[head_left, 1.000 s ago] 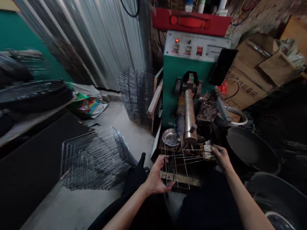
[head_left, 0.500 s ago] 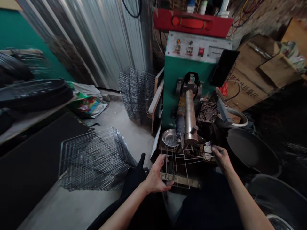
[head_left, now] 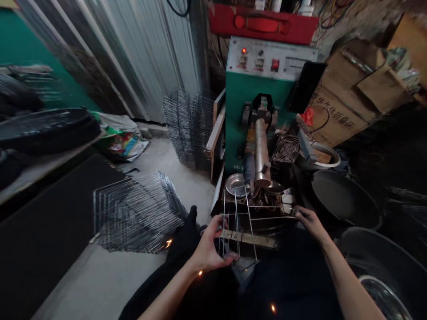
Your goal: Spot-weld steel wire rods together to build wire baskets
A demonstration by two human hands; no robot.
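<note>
A: What do the 2 hands have?

B: A wire rack (head_left: 253,218), held just in front of a green machine (head_left: 240,102). The left hand (head_left: 210,251) curls its fingers around the rack's left side, and the right hand (head_left: 310,222) grips the wire ends.

A: How will it handle?

B: Light, stiff, slightly springy. Hold it where wires cross.

A: Containers?

B: A small steel dish (head_left: 235,185) sits beyond the rack, a black pan (head_left: 343,198) to the right. Another stack of racks (head_left: 140,213) lies on the floor.
</note>
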